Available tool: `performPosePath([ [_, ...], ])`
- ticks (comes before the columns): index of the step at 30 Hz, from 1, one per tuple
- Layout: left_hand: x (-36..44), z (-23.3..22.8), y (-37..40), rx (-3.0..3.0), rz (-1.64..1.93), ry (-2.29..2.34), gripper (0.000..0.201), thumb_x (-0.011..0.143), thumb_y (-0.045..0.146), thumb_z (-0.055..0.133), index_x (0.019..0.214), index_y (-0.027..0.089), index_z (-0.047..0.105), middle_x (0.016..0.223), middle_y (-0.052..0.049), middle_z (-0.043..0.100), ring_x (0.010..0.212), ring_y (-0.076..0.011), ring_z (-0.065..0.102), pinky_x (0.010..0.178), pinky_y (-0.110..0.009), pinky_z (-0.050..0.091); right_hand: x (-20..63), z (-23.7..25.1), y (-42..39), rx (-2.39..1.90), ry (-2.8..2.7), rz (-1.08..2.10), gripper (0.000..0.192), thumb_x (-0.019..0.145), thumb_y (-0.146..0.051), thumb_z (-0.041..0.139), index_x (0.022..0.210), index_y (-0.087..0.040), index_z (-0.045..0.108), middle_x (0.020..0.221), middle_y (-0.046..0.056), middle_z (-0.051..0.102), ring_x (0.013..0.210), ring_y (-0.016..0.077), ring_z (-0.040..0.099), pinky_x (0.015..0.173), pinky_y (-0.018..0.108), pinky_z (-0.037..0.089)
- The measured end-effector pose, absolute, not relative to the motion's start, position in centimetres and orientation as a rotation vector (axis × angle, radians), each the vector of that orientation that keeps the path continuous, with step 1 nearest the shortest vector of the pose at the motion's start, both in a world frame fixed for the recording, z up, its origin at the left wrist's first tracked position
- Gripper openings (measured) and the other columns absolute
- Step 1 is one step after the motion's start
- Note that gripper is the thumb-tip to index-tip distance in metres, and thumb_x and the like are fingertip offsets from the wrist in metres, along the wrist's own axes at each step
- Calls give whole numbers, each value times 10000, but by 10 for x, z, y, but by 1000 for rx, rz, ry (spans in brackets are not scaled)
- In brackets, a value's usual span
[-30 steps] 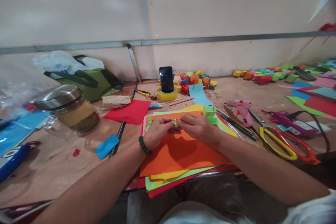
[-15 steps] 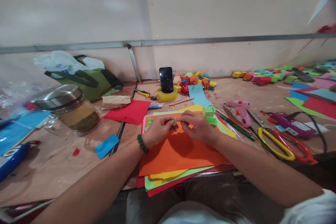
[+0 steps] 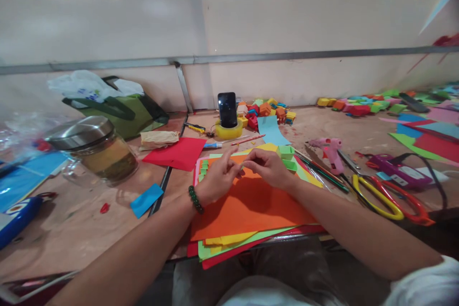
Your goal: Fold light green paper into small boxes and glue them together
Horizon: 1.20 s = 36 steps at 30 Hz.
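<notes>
While the worktable (image 3: pixel 89 229) stretches wide under scattered craft supplies, a stack of coloured paper sheets (image 3: pixel 247 210) lies at its near middle, orange on top. Over the far part of that stack, the left hand (image 3: pixel 217 179) and the right hand (image 3: pixel 268 168) meet fingertip to fingertip, pinching a tiny green paper piece (image 3: pixel 241 168) between them. Just right of the hands sit two small green paper boxes (image 3: pixel 287 152). Far behind, a phone (image 3: pixel 227 109) stands upright in a yellow tape roll (image 3: pixel 228 130).

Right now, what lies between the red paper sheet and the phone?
In the head view, a blue glue stick lies between the red paper sheet and the phone.
</notes>
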State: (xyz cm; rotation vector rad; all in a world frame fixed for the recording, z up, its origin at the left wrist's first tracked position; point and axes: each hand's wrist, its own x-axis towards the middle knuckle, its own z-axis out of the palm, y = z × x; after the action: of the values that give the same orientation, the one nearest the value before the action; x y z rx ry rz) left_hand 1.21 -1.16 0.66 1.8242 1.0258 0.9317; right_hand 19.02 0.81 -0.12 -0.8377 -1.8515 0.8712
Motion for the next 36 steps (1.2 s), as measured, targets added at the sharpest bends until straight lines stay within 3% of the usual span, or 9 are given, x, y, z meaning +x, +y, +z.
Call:
performPosePath([
  [2,13,7,-9,1709,918,996,244,878,358,523,908,139,627,725,-47,682,679,-149,658,661,-263,527,190,-2,9,-839,-1797,912,325,805,-476,626,713,-167,589,575,-24,521,511,89,434,469,221,349],
  [4,13,6,-8,1670,956,978,241,852,368,564,801,140,624,720,-51,695,688,-155,670,679,-271,542,189,-3,10,-839,-1774,909,330,802,-482,626,712,-168,581,576,-25,521,511,90,443,469,221,357],
  [18,19,6,-18,1652,1175,968,180,799,306,626,817,143,699,759,-55,737,736,-177,690,699,-271,545,191,-1,5,-781,-1885,463,313,862,-431,598,681,-177,581,631,8,559,548,103,464,498,238,372],
  [27,11,13,-16,2073,1032,1120,188,829,202,525,691,161,646,651,-15,683,639,-135,626,601,-222,470,192,-3,7,-815,-1999,680,343,847,-490,594,721,-171,582,643,-4,558,561,97,453,507,228,359],
  [33,12,17,-16,1941,935,1008,278,888,372,456,778,165,606,705,-32,686,682,-148,630,634,-238,482,192,0,6,-884,-1842,835,431,767,-562,650,622,-179,519,515,-56,436,476,72,338,437,219,273],
  [36,10,19,-15,2032,896,1046,360,893,412,418,676,173,579,632,-19,636,614,-135,568,594,-232,426,191,1,6,-873,-1832,972,434,735,-570,679,633,-175,530,521,-52,458,470,70,362,425,211,276],
])
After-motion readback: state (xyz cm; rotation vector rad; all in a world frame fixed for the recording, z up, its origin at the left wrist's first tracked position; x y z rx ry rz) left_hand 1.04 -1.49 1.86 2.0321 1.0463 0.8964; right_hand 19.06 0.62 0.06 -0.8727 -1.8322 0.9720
